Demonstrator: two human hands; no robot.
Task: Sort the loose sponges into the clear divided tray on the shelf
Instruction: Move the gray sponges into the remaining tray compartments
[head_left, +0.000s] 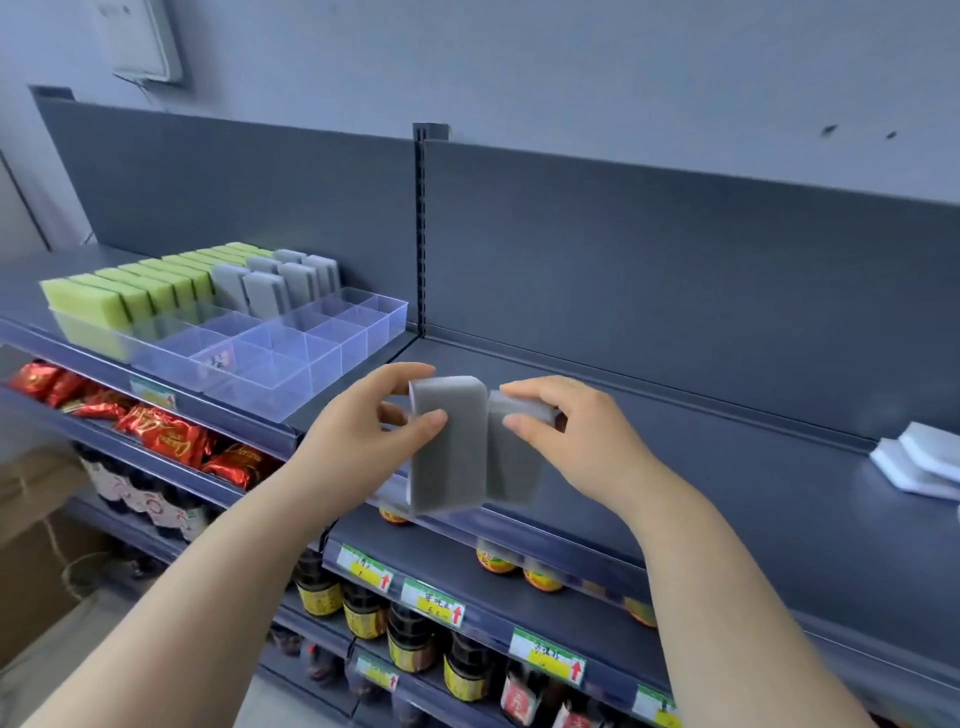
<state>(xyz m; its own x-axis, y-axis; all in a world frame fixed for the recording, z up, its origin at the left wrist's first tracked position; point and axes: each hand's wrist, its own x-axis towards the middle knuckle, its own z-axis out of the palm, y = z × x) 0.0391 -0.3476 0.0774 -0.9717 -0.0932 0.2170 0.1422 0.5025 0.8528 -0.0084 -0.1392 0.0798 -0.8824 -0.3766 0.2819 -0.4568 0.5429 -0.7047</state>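
We are holding two grey sponges up in front of the dark metal shelf (727, 467), one in each hand. Our left hand (374, 431) is pinching the left grey sponge (449, 457), a soft, matte block with rounded corners. The thumb is pressing on its broad face and the other fingers are curling round its top edge. Our right hand (576, 436) is gripping the right grey sponge (511, 457) in the same manner. That sponge is blurring along its lower edge, and its near side is sitting partly behind the first, the two touching between our fingers.

Up and to the left of the left fingers, the clear divided tray (291, 358) is resting on the shelf, its thin plastic walls looking glassy. Its farthest row is carrying green sponges (130, 296) standing on edge, and beside them stored grey sponges (270, 291) are standing likewise.

Well to the right of the right fingers, white sponges (919, 462) are lying flat on the shelf, cut off by the frame edge.

Below our fingers, red foil packets (171, 441) and dark jars (410, 639) are showing. The writing on the price tags (434, 603) is too small for us to read.
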